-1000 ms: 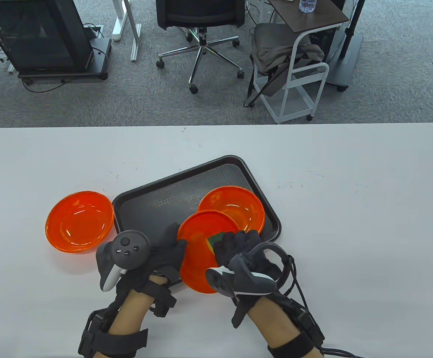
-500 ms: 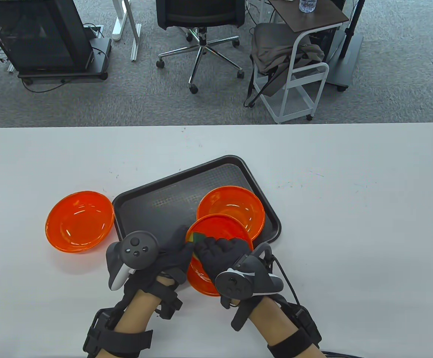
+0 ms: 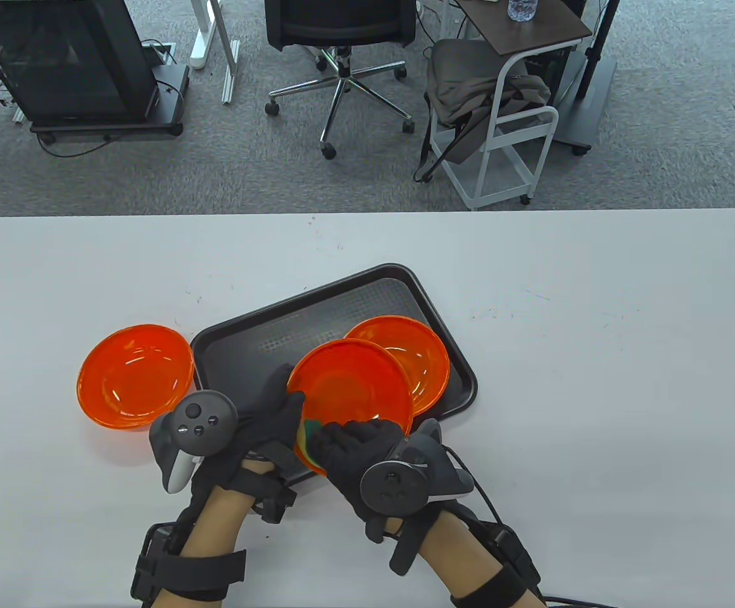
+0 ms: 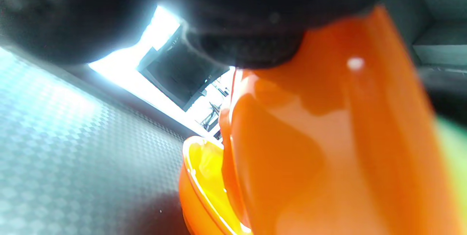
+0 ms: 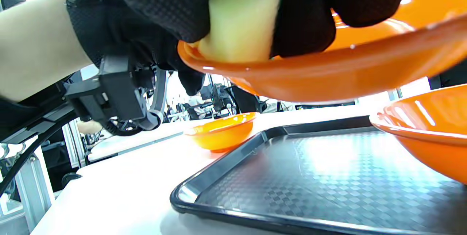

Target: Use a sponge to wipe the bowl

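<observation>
My left hand [image 3: 278,411] grips the left rim of an orange bowl [image 3: 351,386] and holds it lifted above the dark tray [image 3: 266,342]. My right hand [image 3: 348,443] holds a yellow-green sponge [image 3: 307,437] and presses it against the bowl's near inner rim. In the right wrist view the sponge [image 5: 240,19] sits between the gloved fingers [image 5: 306,19] on the bowl [image 5: 328,78], clear of the tray [image 5: 310,176]. In the left wrist view the held bowl [image 4: 328,147] fills the frame under my glove.
A second orange bowl [image 3: 414,354] sits on the tray's right side, partly behind the held bowl. A third orange bowl [image 3: 134,377] rests on the white table [image 3: 595,380] left of the tray. Chair and cart stand beyond the table's far edge.
The held bowl has tilted flatter and shifted slightly left and away. My right hand with the sponge has swept from the bowl's right side to its near-left rim.
</observation>
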`<state>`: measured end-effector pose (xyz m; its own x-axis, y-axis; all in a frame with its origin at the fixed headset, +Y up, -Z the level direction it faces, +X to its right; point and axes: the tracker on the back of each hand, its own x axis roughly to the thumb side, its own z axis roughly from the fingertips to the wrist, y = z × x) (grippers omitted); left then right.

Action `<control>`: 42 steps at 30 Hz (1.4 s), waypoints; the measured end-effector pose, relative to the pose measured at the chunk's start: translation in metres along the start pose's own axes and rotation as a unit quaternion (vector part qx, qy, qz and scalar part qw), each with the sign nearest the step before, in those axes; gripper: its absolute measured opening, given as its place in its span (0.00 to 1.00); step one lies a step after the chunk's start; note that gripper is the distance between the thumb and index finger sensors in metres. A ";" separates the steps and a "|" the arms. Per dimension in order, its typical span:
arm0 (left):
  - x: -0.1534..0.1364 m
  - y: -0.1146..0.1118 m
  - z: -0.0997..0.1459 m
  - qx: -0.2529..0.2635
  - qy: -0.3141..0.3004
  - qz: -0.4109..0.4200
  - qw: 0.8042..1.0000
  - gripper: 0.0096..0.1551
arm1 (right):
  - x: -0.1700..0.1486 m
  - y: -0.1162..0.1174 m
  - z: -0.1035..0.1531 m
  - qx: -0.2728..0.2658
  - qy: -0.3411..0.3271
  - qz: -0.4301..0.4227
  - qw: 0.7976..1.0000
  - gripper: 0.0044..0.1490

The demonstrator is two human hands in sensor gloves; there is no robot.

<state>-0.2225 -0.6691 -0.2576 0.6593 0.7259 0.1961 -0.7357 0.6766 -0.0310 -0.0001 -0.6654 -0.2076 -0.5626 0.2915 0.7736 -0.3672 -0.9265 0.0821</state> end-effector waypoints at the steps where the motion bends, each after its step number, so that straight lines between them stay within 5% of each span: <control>1: -0.002 0.002 0.000 0.005 0.003 0.003 1.000 0.32 | 0.001 0.000 0.000 0.007 0.001 0.009 1.000 0.30; 12: -0.023 0.022 0.000 0.053 0.032 0.039 0.997 0.32 | -0.008 -0.016 0.006 0.028 0.042 0.124 0.991 0.29; 31: -0.040 0.026 -0.001 0.065 0.052 0.153 0.985 0.33 | -0.044 -0.049 0.036 -0.161 0.088 0.159 0.970 0.30; 33: -0.042 0.026 -0.002 0.057 0.050 0.162 0.984 0.33 | -0.051 -0.053 0.041 -0.181 0.108 0.134 0.968 0.30; 37: -0.048 0.023 -0.003 0.042 0.046 0.229 0.972 0.32 | -0.075 -0.048 0.052 -0.246 0.166 -0.069 0.953 0.30; 40: -0.048 0.018 -0.006 -0.001 0.036 0.278 0.960 0.32 | -0.081 -0.039 0.048 -0.251 0.116 -0.207 0.938 0.30; 42: -0.046 0.017 -0.005 0.003 0.046 0.265 0.963 0.32 | -0.077 -0.037 0.045 -0.250 0.099 -0.223 0.937 0.30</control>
<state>-0.2647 -0.6909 -0.2719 0.2025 0.9770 0.0670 -0.9732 0.2083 -0.0970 0.0902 -0.6640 -0.2419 -0.3791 0.7074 0.5966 -0.8714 -0.4898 0.0271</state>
